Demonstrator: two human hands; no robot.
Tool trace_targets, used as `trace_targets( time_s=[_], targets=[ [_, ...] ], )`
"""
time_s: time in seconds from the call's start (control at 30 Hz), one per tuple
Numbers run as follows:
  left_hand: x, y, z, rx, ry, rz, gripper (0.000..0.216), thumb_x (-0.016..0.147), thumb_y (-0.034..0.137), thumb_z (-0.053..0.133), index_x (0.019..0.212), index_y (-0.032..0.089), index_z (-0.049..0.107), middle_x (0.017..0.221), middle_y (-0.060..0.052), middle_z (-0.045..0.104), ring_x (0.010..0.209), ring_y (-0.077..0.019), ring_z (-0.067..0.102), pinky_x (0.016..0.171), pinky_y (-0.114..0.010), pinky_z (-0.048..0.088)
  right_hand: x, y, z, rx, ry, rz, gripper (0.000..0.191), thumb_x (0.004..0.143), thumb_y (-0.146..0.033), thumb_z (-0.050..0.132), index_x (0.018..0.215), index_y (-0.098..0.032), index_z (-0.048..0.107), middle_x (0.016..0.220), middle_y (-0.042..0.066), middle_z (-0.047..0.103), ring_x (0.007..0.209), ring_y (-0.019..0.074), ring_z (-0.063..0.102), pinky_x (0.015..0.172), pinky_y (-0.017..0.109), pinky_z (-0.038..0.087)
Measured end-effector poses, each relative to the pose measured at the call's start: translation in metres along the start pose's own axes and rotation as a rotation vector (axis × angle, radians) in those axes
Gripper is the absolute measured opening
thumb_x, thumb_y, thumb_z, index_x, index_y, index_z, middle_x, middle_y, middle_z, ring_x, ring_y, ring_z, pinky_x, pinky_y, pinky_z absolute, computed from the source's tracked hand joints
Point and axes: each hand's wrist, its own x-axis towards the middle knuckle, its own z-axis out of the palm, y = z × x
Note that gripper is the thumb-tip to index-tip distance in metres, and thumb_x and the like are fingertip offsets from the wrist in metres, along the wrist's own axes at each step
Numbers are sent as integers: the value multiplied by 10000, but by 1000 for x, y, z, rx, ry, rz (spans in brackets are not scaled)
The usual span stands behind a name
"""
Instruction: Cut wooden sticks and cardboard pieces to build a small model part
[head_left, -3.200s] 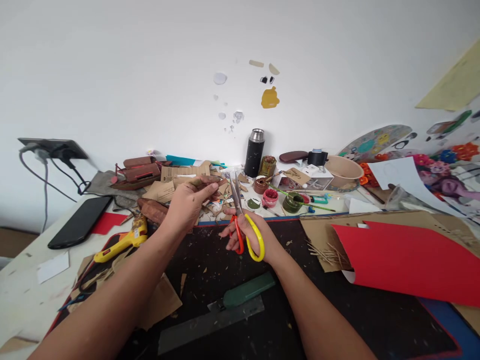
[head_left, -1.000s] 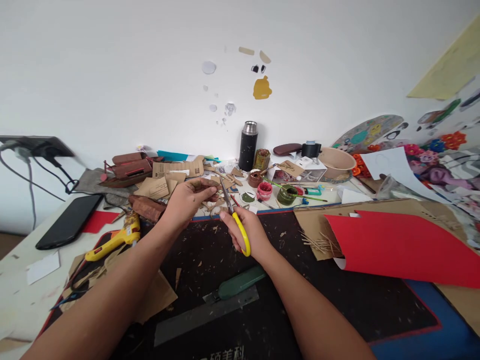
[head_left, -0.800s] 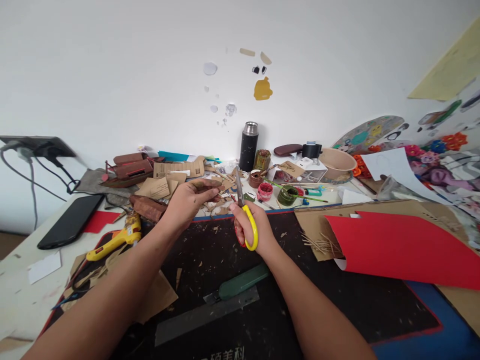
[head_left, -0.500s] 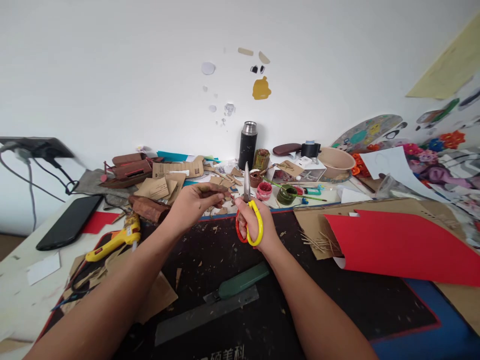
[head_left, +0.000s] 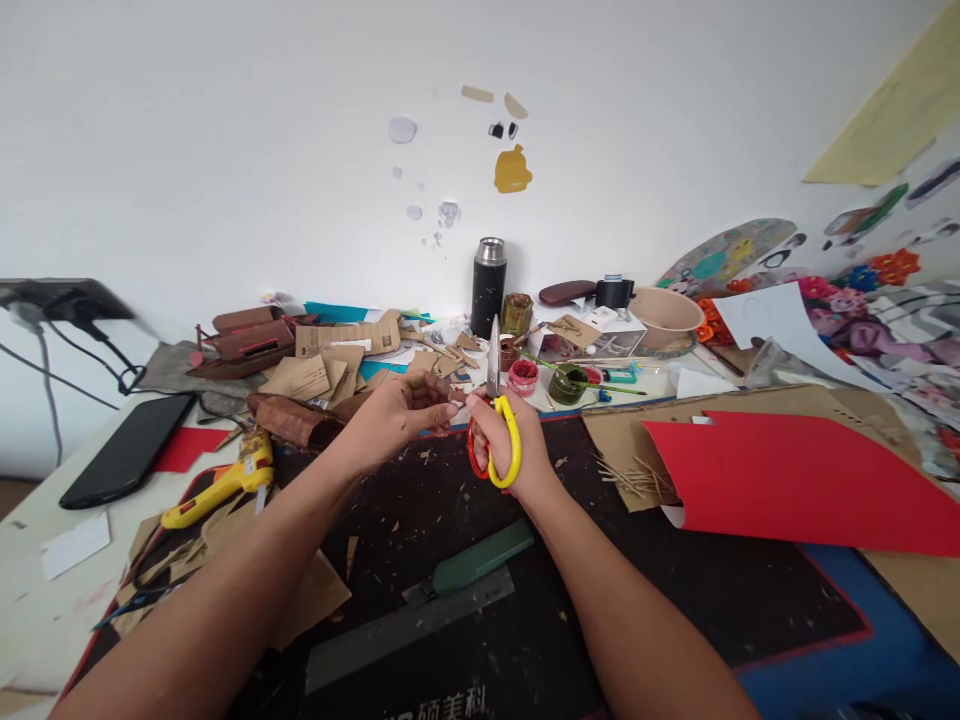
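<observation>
My right hand (head_left: 511,440) is wrapped round a pair of scissors (head_left: 494,365) with one yellow and one red handle. The blades point up and away and look closed together. Just left of them, my left hand (head_left: 409,410) is closed in a pinch, its fingertips near my right thumb. A small brown piece (head_left: 457,397) shows at those fingertips, too small to tell its kind. Both hands are above the far edge of a dark mat (head_left: 390,520). Behind the scissors stand an open jar of red paint (head_left: 523,377) and a jar of green paint (head_left: 568,384).
A yellow glue gun (head_left: 217,493) and a black phone (head_left: 127,450) lie at left. On the mat rests a green-handled cutter (head_left: 480,557) by a clear ruler (head_left: 360,645). Red paper (head_left: 780,480) covers the right side. A black flask (head_left: 489,290) stands against the wall.
My left hand's fingers have curled in more, and its thumb has moved right, closer to my right hand. The scissors stay in my right hand. The whole view has shifted slightly.
</observation>
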Motion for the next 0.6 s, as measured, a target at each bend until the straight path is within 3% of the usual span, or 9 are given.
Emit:
trace_targets(
  time_s=[0.13,0.6],
  targets=[
    [-1,1,3,14,21,19,321,761,476,874,779,204,706,752,-15,705,662,-166,638,646,-302,549,0,2,1,9,1,4,412,853,-598,714,956,-230,560,471,-115,480,299,106,442,312,198,345],
    [-1,-2,7,-27,45,37,325,771,446,876,829,192,682,854,-11,712,747,-161,624,671,-283,538,-3,4,5,-5,-42,-6,398,862,-587,715,944,-234,550,452,-129,473,286,105,434,292,184,362]
  ],
)
